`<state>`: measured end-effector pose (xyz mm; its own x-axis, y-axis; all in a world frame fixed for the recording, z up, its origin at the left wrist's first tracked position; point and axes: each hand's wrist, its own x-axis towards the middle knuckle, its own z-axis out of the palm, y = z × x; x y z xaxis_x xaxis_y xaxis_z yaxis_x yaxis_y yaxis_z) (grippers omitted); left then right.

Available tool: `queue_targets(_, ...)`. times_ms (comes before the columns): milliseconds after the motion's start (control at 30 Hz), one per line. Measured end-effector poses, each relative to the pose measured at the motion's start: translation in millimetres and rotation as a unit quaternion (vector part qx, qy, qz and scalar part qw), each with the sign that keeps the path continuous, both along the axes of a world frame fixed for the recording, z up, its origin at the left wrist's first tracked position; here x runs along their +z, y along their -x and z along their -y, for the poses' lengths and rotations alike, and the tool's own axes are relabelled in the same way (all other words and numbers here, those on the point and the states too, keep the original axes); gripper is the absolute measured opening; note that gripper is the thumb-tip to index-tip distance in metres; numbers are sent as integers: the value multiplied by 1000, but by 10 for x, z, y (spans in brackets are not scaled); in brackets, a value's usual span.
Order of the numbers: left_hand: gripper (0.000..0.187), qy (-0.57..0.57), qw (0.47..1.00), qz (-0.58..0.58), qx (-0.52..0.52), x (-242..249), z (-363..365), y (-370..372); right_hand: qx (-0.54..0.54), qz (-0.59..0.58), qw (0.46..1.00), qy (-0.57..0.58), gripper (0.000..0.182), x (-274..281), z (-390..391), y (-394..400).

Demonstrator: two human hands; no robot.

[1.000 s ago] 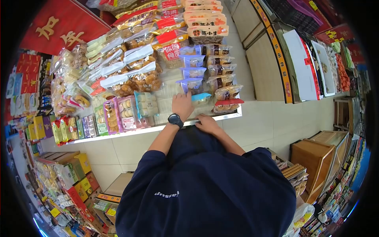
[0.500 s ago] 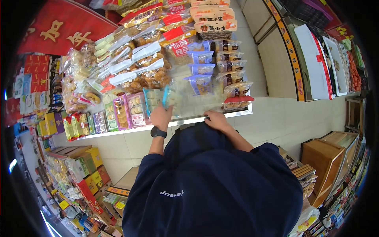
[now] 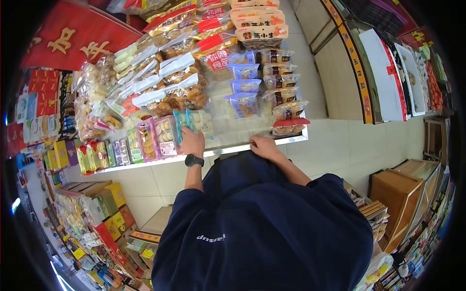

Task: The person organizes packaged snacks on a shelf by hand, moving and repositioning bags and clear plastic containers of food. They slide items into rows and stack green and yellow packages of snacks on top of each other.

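Observation:
My left hand (image 3: 192,142), with a dark watch on its wrist, is at the front of the display table (image 3: 228,141). Its fingers are closed on the blue edge of a clear pack of white round pastries (image 3: 201,122). A second blue edge shows just left of that one, against a pink-edged pack of pastries (image 3: 166,136). On the table's metal front rim rests my right hand (image 3: 264,147), its fingers curled over the edge and no pack in it.
Purple-topped bags (image 3: 242,103) and brown-labelled bags (image 3: 282,97) stand in rows at the right. Bags of brown snacks (image 3: 189,92) fill the middle back. A purple-edged cookie pack (image 3: 147,139) stands further left. Wooden crates (image 3: 395,191) are behind at the right.
My left hand has moved left and slightly forward, bringing the pack's blue edge close to the other blue edge. My right hand stays on the rim.

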<state>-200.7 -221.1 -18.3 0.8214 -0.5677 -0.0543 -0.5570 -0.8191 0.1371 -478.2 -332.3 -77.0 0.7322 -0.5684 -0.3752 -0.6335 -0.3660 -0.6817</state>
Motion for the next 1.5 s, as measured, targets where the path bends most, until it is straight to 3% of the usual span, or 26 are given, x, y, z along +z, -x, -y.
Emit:
queue_targets(167,64,-91,995,-47,-12,242,46,-21,-5,-3,1000,-2,37,2,10,-31)
queue_targets(533,83,-127,992,-13,-13,256,-21,15,-22,18,1000,12,37,-83,-3,-18)
queue_targets(633,91,-139,987,-74,19,465,36,10,-21,11,1000,15,33,-80,2,-6)
queue_targets(733,85,-68,997,23,-38,697,71,136,-28,24,999,1,32,-111,-1,7)
queue_targets(800,78,33,984,26,-172,667,213,131,-26,26,999,10,32,-120,-15,8)
queue_targets(900,69,162,928,-27,-336,685,690,288,-18,20,1000,5,32,-57,-29,17)
queue_targets(967,70,184,887,-29,-422,584,1065,415,-14,21,1000,3,32,-20,1,6)
queue_targets(1067,61,143,878,-14,-456,370,1436,523,-19,38,999,7,32,-90,-34,38)
queue_targets(1167,60,-27,908,-72,-412,324,1574,622,-34,59,998,8,32,-98,-77,70)
queue_targets(1267,42,-5,884,-31,-466,282,1451,615,-57,80,995,-1,31,-157,-134,111)
queue_targets(1500,42,-83,909,-39,-406,680,1280,24,-86,100,991,-6,30,-154,-168,97)
